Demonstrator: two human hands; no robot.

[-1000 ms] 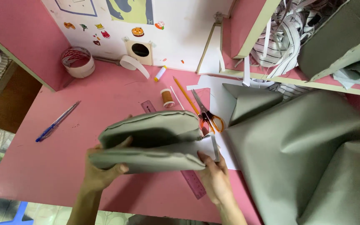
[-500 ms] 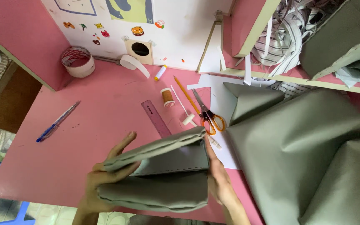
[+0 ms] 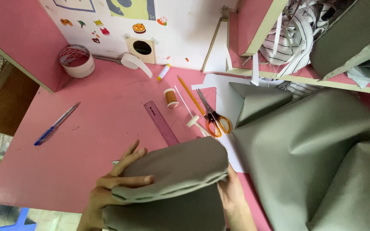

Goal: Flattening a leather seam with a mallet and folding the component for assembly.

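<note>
We see a blue pen lying on the pink table, well left of the folded cloth, with a tape roll farther up. Our left hand spreads its fingers over the cloth's left edge, thumb underneath, pinching the fold. The cloth sits at the table's near edge, between both hands. A purple ruler pokes out just above it. Our right hand presses the cloth's right end; we cannot tell its grip. Orange scissors lie up and right of the cloth, and loose grey fabric spreads to its right.
</note>
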